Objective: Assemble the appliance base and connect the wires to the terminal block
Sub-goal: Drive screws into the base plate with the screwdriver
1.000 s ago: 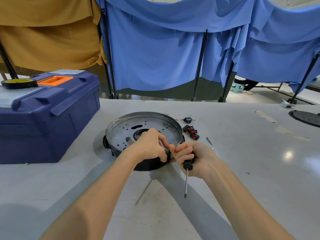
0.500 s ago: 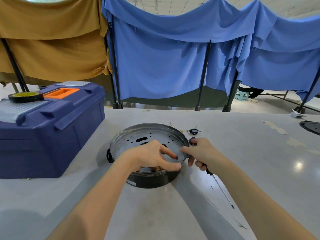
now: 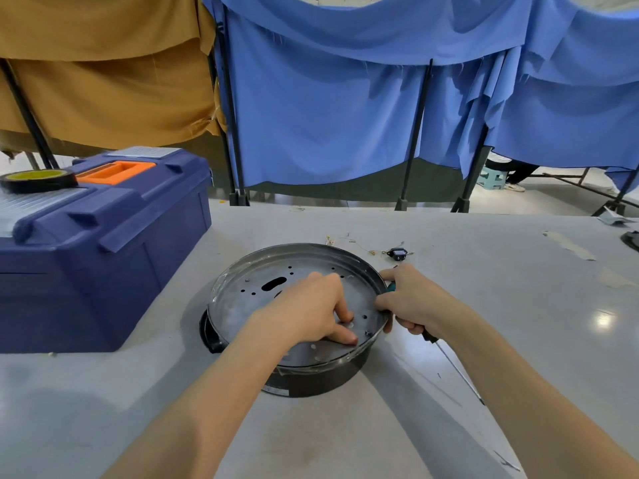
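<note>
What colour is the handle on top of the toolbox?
The handle is orange, against the dark blue toolbox; seen in the head view.

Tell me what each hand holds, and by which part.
Right hand grips the screwdriver by its handle. Left hand touches the metal plate; any pinch is hidden.

Shiny metal plate (image 3: 276,292) (punched with holes); glossy blue plastic toolbox (image 3: 103,257).

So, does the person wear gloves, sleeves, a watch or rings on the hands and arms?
No. The left hand and the right hand are bare, without gloves. No sleeve, watch, bracelet or ring shows anywhere up to the edge of the picture.
</note>
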Action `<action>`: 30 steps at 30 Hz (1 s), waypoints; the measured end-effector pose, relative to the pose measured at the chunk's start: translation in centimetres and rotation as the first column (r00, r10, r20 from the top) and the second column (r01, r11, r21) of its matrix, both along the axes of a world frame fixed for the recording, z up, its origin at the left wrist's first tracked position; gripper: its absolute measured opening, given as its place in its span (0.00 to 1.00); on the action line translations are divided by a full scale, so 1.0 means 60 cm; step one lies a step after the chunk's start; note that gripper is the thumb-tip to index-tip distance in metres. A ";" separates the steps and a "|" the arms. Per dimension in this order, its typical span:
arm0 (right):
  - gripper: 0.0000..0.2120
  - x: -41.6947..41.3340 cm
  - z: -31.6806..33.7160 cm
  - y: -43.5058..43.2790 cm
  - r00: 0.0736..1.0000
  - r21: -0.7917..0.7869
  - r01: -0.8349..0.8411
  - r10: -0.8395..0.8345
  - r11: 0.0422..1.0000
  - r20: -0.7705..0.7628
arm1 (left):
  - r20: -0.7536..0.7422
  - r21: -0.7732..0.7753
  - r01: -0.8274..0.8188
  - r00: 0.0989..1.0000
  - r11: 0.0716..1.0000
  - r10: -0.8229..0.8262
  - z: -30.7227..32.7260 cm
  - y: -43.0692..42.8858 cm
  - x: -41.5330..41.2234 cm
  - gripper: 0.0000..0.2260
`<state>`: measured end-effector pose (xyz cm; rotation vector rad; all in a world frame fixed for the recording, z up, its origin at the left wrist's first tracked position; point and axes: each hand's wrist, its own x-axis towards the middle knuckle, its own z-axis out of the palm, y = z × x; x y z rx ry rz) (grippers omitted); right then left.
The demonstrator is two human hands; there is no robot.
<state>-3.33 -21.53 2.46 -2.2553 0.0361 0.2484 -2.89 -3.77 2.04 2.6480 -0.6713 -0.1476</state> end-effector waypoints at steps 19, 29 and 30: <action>0.18 0.001 0.022 -0.052 0.967 -0.065 -0.242 0.235 0.968 -0.102 | 0.062 0.106 0.148 0.986 0.983 -0.155 -0.001 -0.064 -0.043 0.36; 0.16 -0.008 0.065 -0.080 0.938 0.067 -0.026 0.001 0.997 0.345 | 0.010 0.061 0.096 0.995 0.994 -0.097 -0.013 -0.060 -0.039 0.41; 0.19 -0.014 0.075 -0.078 0.888 0.232 0.004 -0.110 0.973 0.447 | 0.002 0.047 0.094 0.996 0.994 -0.094 -0.015 -0.059 -0.038 0.41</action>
